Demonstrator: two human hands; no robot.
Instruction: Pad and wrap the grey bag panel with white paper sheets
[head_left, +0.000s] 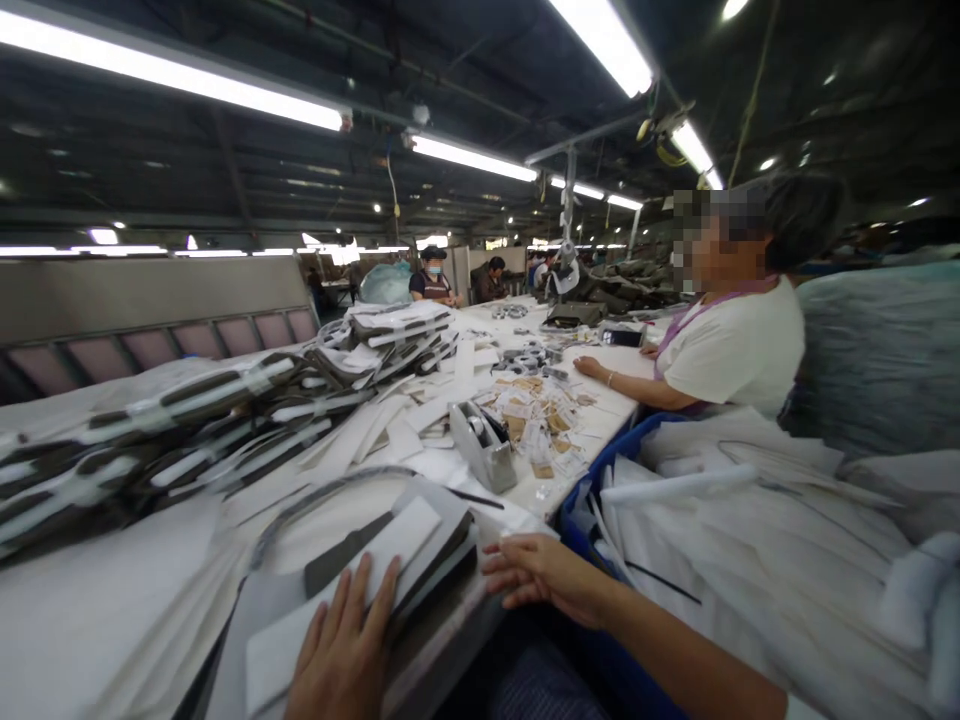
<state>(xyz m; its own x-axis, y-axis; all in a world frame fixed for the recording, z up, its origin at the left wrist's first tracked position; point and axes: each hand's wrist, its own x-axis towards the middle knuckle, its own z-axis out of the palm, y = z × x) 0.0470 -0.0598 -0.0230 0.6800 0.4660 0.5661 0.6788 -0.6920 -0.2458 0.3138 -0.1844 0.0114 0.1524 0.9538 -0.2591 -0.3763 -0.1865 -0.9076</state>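
Observation:
My left hand [346,650] lies flat, fingers stretched out, on a grey and white flat bag piece [390,545] at the near edge of the long white table [75,620]. My right hand [540,575] rests at the table's edge beside that piece, fingers extended and touching its right corner. A thin dark cord [315,500] loops over the white sheet behind the piece. Neither hand grips anything.
A grey tape dispenser [486,445] stands mid-table, with small brown tags [536,420] scattered behind it. Stacks of grey and white pieces [225,420] fill the left. A blue bin [600,480] of white material sits right. A seated co-worker [731,340] leans on the table.

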